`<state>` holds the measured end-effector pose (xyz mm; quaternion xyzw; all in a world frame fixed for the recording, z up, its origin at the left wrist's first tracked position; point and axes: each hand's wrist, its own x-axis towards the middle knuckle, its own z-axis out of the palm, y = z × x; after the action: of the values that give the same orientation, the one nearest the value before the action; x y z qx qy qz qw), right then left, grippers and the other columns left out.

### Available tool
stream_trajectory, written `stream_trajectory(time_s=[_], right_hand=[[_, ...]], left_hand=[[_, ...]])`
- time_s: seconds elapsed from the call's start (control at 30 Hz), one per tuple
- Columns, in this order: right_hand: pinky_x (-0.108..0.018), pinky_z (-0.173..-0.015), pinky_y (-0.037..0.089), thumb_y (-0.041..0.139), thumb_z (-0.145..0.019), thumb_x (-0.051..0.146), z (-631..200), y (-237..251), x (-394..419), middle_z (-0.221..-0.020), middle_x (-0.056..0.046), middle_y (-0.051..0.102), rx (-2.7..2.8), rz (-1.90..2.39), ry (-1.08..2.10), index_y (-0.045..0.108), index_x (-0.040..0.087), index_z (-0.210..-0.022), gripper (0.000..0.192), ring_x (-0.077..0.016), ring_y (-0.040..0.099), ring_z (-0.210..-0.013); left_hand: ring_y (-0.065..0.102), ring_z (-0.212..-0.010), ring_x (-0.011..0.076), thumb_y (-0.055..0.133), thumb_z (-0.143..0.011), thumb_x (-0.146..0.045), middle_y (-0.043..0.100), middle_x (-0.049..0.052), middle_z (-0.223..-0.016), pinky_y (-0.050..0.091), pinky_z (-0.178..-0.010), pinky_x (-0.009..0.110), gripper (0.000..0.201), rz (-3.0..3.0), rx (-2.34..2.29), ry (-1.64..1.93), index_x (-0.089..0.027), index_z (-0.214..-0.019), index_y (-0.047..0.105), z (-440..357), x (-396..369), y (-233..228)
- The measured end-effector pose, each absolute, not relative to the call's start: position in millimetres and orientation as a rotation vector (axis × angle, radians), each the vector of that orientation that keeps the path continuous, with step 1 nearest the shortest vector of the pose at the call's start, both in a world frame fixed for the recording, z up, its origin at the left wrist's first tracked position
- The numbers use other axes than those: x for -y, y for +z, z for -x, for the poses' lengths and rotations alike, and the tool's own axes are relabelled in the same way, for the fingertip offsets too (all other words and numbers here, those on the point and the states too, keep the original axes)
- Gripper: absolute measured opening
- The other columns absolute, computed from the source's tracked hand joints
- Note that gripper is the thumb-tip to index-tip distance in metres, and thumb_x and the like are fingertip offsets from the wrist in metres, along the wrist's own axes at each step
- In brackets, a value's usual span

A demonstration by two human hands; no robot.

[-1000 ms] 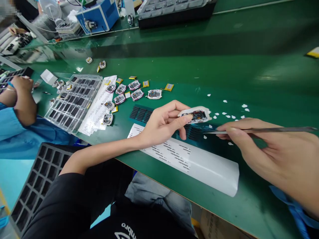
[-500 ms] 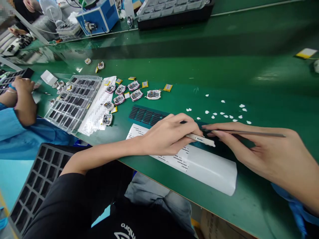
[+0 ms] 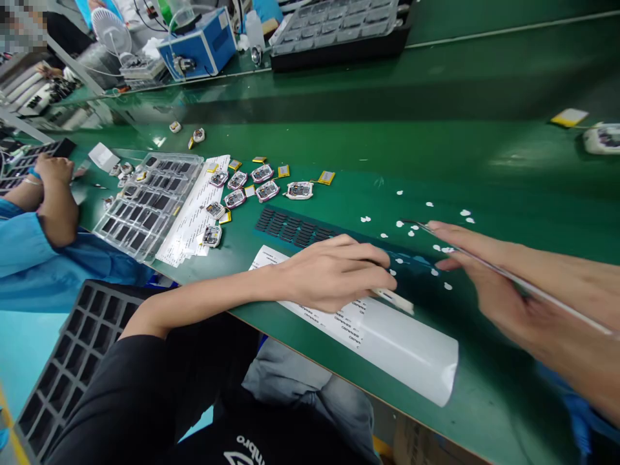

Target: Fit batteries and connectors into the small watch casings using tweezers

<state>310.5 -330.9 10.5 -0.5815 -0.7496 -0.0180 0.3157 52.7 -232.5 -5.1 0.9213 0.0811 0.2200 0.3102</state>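
Now, left hand (image 3: pixel 334 274) gripping white casing (image 3: pixel 396 300), right hand (image 3: pixel 527 297) pinching tweezers (image 3: pixel 504 272) near white pieces (image 3: pixel 411 234).

The metal tweezers (image 3: pixel 508 275) look smooth and shiny

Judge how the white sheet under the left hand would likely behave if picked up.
The sheet would probably flop or bend, since its right end looks curved. It looks thin, so it's likely light for its length. Its glossy sheen suggests it may be a bit slippery.
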Motion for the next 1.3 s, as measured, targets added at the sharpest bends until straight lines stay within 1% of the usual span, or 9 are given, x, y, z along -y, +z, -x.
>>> stream_trajectory(time_s=[0.1, 0.17, 0.27, 0.37, 0.5, 0.63, 0.83, 1.03, 1.3], right_hand=[[-0.041, -0.084, 0.063, 0.06, -0.102, 0.024, -305, 16, 332, -0.126, 0.004, 0.078, 2.1, 1.367, -0.142, 0.041, 0.05, -0.159, 0.065, -0.0238, 0.079, -0.099], [-0.039, -0.081, 0.064, 0.059, -0.103, 0.026, -305, 12, 329, -0.126, -0.001, 0.078, 2.106, 1.278, -0.258, 0.043, 0.042, -0.16, 0.062, -0.0235, 0.079, -0.099], [-0.037, -0.07, 0.064, 0.058, -0.104, 0.035, -308, 2, 327, -0.117, -0.001, 0.081, 2.103, 1.199, -0.378, 0.049, 0.038, -0.157, 0.054, -0.0211, 0.08, -0.087], [-0.039, -0.066, 0.063, 0.054, -0.105, 0.045, -305, -5, 329, -0.109, 0.005, 0.082, 2.112, 1.231, -0.347, 0.047, 0.046, -0.157, 0.052, -0.0215, 0.079, -0.078], [-0.045, -0.068, 0.064, 0.04, -0.107, 0.052, -300, -5, 336, -0.116, 0.004, 0.081, 2.142, 1.247, -0.234, 0.043, 0.046, -0.159, 0.053, -0.0253, 0.079, -0.083], [-0.042, -0.076, 0.066, 0.05, -0.104, 0.04, -300, 1, 342, -0.128, 0.003, 0.077, 2.182, 1.206, -0.198, 0.046, 0.043, -0.159, 0.055, -0.0239, 0.08, -0.092], [-0.048, -0.092, 0.064, 0.048, -0.104, 0.036, -290, 16, 353, -0.138, 0.009, 0.071, 2.167, 1.345, 0.119, 0.038, 0.057, -0.158, 0.059, -0.0271, 0.078, -0.104], [-0.052, -0.092, 0.062, 0.043, -0.104, 0.033, -281, 12, 355, -0.132, 0.007, 0.075, 2.192, 1.274, 0.02, 0.038, 0.052, -0.16, 0.06, -0.0275, 0.078, -0.106], [-0.052, -0.091, 0.059, 0.031, -0.104, 0.037, -279, 4, 360, -0.136, 0.001, 0.073, 2.309, 1.102, -0.151, 0.04, 0.039, -0.162, 0.059, -0.0274, 0.074, -0.118]], left_hand=[[0.075, -0.105, 0.0205, 0.048, -0.106, -0.033, 0.078, 0.01, -0.106, 0.055, -0.087, 0.035, 0.02, -1.882, -0.39, 0.897, -0.02, -0.117, 0.059, -52, 232, 8], [0.076, -0.095, 0.0183, 0.052, -0.104, -0.034, 0.079, 0.007, -0.099, 0.055, -0.078, 0.032, 0.019, -1.523, -0.616, 1.005, -0.021, -0.118, 0.054, -52, 227, 16], [0.075, -0.083, 0.0171, 0.057, -0.096, -0.027, 0.077, 0.006, -0.085, 0.051, -0.069, 0.028, 0.012, -1.175, -0.744, 0.874, -0.019, -0.105, 0.055, -52, 216, 19], [0.072, -0.08, 0.0159, 0.056, -0.094, -0.029, 0.079, 0.012, -0.087, 0.051, -0.07, 0.027, 0.015, -1.005, -0.73, 0.64, -0.015, -0.09, 0.061, -53, 212, 14], [0.07, -0.078, 0.0147, 0.063, -0.089, -0.034, 0.082, 0.018, -0.1, 0.05, -0.068, 0.027, 0.023, -0.949, -0.652, 0.529, -0.012, -0.085, 0.067, -53, 216, 12], [0.071, -0.078, 0.0137, 0.073, -0.089, -0.044, 0.081, 0.016, -0.105, 0.048, -0.066, 0.026, 0.032, -0.95, -0.602, 0.49, -0.014, -0.092, 0.063, -53, 221, 14], [0.071, -0.075, 0.0122, 0.064, -0.099, -0.047, 0.08, 0.011, -0.107, 0.043, -0.062, 0.025, 0.031, -1.008, -0.704, 0.55, -0.018, -0.105, 0.053, -56, 224, 12], [0.057, -0.071, 0.0073, 0.087, -0.079, -0.036, 0.066, -0.003, -0.078, 0.043, -0.064, 0.023, 0.035, -1.123, -0.816, 0.677, -0.015, -0.09, 0.062, -56, 224, 10], [0.067, -0.059, 0.0084, 0.092, -0.071, -0.048, 0.064, -0.006, -0.063, 0.046, -0.055, 0.021, 0.053, -1.069, -0.768, 0.586, -0.02, -0.08, 0.048, -57, 232, 16]])
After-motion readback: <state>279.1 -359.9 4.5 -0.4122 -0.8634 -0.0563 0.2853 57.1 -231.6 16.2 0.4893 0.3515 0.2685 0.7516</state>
